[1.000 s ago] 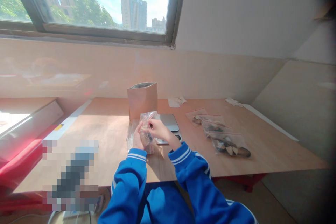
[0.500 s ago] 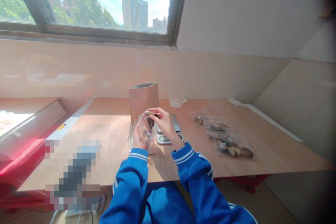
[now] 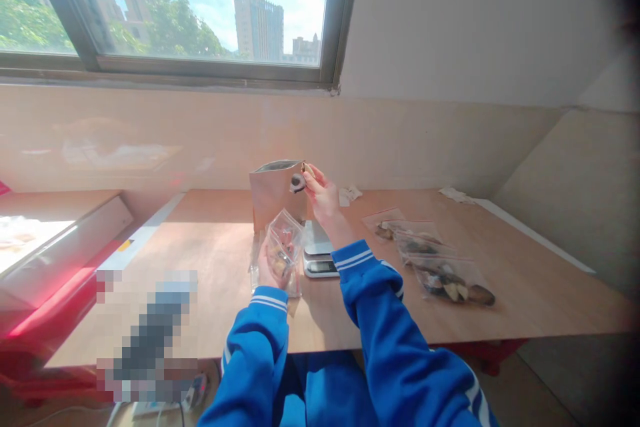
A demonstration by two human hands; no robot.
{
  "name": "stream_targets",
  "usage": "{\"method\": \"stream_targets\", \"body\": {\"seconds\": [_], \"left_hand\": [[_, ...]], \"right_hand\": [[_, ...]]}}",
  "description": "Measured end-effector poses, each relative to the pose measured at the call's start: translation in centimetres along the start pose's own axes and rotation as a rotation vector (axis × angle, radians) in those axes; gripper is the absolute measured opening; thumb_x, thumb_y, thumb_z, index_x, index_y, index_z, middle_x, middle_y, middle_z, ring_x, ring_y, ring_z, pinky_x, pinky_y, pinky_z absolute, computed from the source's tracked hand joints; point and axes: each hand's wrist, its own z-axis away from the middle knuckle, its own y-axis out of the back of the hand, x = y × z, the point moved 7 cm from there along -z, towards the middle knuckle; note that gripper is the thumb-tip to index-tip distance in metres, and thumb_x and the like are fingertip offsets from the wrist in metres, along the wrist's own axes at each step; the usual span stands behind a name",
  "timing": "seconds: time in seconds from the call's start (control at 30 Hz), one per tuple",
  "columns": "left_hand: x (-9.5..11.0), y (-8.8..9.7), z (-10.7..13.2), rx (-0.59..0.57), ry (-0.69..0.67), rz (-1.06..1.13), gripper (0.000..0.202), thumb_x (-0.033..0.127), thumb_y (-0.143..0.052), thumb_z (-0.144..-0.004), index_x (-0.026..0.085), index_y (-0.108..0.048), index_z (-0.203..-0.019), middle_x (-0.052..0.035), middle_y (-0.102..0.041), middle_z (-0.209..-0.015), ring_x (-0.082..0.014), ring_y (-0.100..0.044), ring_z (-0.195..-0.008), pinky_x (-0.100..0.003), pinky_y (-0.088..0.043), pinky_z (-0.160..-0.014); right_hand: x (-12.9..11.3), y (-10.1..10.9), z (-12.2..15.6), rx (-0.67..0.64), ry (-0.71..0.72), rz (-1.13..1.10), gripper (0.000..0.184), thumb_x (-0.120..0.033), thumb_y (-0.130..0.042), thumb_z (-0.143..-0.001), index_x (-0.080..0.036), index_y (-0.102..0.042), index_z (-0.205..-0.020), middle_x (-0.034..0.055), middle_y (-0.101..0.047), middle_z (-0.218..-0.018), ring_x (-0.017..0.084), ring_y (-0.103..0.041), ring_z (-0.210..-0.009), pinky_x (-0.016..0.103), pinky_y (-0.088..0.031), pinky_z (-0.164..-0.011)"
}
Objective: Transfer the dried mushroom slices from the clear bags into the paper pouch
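My right hand (image 3: pixel 325 201) is raised at the upper right edge of the brown stand-up pouch (image 3: pixel 274 199), pinching what look like dried mushrooms (image 3: pixel 297 183), one dark with a pale rim and one beige. The pouch stands upright with its mouth open. Lower down, my left hand (image 3: pixel 269 265) is wrapped round a clear zip bag (image 3: pixel 287 225), with pale pieces visible inside. Flat under that bag lies more clear plastic (image 3: pixel 295 289) on the table. Just right of the left hand sits a silver kitchen scale (image 3: pixel 320 269), partly covered by my right forearm.
Several clear zip bags (image 3: pixel 453 280) of similar dried pieces lie overlapping at the right. A crumpled white tissue (image 3: pixel 351 195) is near the wall, another paper scrap (image 3: pixel 456 195) farther right. A blurred dark object (image 3: pixel 153 327) occupies the table's left front.
My right hand has moved up and away from the clear bag to the pouch's rim, carrying the dried mushrooms. My left hand still holds the bag. The view has shifted slightly.
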Motion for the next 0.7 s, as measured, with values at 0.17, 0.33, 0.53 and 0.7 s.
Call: {"method": "stream_targets", "body": {"seconds": [0.17,0.33,0.53,0.7], "left_hand": [[0.4,0.6,-0.1,0.088,-0.105,-0.014,0.03,0.032,-0.055,-0.087,0.017,-0.067,-0.109,-0.0077,-0.074,-0.094,-0.0181,-0.07,-0.076,-0.027,-0.057,-0.069],[0.4,0.1,-0.3,0.039,-0.128,0.022,0.028,0.029,-0.051,-0.09,0.015,-0.069,-0.106,-0.0079,-0.074,-0.091,-0.0188,-0.071,-0.082,-0.027,-0.056,-0.071],[0.4,-0.4,-0.2,0.001,-0.132,0.03,0.032,0.027,-0.051,-0.089,0.017,-0.066,-0.115,-0.0077,-0.073,-0.103,-0.0191,-0.069,-0.095,-0.026,-0.055,-0.075],[0.5,0.0,-0.2,0.039,-0.152,0.007,0.033,0.027,-0.053,-0.088,0.017,-0.066,-0.117,-0.0063,-0.073,-0.104,-0.0181,-0.069,-0.093,-0.025,-0.056,-0.075]], "right_hand": [[-2.8,-1.9,-3.8,0.087,0.193,0.134,0.038,-0.028,-0.061,-0.081,-0.014,-0.059,-0.116,0.0091,-0.067,-0.115,0.017,-0.065,-0.1,0.029,-0.053,-0.087],[-3.0,-4.6,-4.4,-0.002,0.415,0.46,0.027,-0.02,-0.055,-0.083,-0.015,-0.061,-0.109,0.0086,-0.067,-0.111,0.016,-0.063,-0.101,0.029,-0.047,-0.094],[-0.3,-6.8,-3.5,-0.341,0.524,0.78,0.026,-0.01,-0.051,-0.081,-0.017,-0.064,-0.102,0.007,-0.067,-0.105,0.017,-0.062,-0.098,0.03,-0.046,-0.092],[0.3,-6.8,-3.5,-0.356,0.612,0.822,0.027,-0.007,-0.046,-0.083,-0.017,-0.064,-0.101,0.0073,-0.066,-0.108,0.017,-0.059,-0.106,0.029,-0.043,-0.096]]}}
